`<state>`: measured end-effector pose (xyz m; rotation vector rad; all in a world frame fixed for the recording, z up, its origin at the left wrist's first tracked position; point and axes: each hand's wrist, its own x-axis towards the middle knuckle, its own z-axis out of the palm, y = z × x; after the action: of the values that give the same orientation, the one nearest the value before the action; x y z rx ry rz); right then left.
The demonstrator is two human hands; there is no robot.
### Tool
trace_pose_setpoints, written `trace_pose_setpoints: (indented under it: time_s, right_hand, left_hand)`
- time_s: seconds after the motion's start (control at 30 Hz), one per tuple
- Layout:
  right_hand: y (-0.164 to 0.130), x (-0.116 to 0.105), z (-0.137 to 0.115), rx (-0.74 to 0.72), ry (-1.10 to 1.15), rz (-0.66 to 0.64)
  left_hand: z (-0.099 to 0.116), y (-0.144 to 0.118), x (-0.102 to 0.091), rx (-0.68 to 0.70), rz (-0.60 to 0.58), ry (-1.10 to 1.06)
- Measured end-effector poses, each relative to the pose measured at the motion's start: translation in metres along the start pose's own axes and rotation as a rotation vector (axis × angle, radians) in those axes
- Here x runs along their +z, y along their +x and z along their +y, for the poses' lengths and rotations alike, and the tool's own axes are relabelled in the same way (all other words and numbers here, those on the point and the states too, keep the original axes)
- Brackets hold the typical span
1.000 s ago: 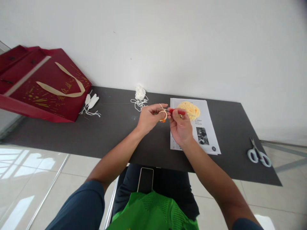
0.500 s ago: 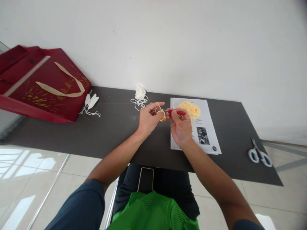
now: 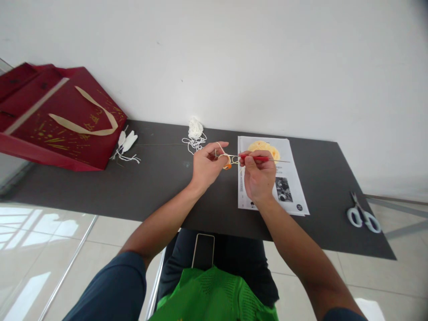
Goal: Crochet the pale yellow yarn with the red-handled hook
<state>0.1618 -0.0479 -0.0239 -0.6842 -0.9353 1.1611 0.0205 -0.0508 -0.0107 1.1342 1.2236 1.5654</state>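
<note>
The left hand (image 3: 207,167) has its grip pinched on a small cream-and-orange piece (image 3: 228,166), held above the counter (image 3: 160,178), with yarn (image 3: 220,147) over its forefinger; the right hand (image 3: 259,180) has its grip around a red-handled hook (image 3: 260,158), nearly level over the printed sheets (image 3: 293,178) where the yellow yarn bundle (image 3: 262,146) lies. Thin strands bridge the hands, so working them well likely calls for a firm left pinch close to the loop, even forefinger tension and a light, straight pull that avoids snagging
</note>
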Motion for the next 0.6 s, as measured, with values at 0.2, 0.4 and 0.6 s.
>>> trace_pose_setpoints:
  time_s: [0.2,0.4,0.6]
  right_hand:
    - [-0.0006,-0.0018,-0.0017,-0.051,-0.061,0.01]
    - [-0.0012,-0.0011,-0.0023,-0.084,-0.07,0.017]
    - [-0.0027,0.0001,-0.0029,-0.108,-0.111,0.032]
  left_hand:
    - [0.0026,-0.0009,0.0012,-0.003,0.008,-0.016]
    - [0.0023,-0.002,0.0017,0.02,0.022,0.021]
    - [0.0018,-0.0026,0.0011,0.033,0.032,0.037]
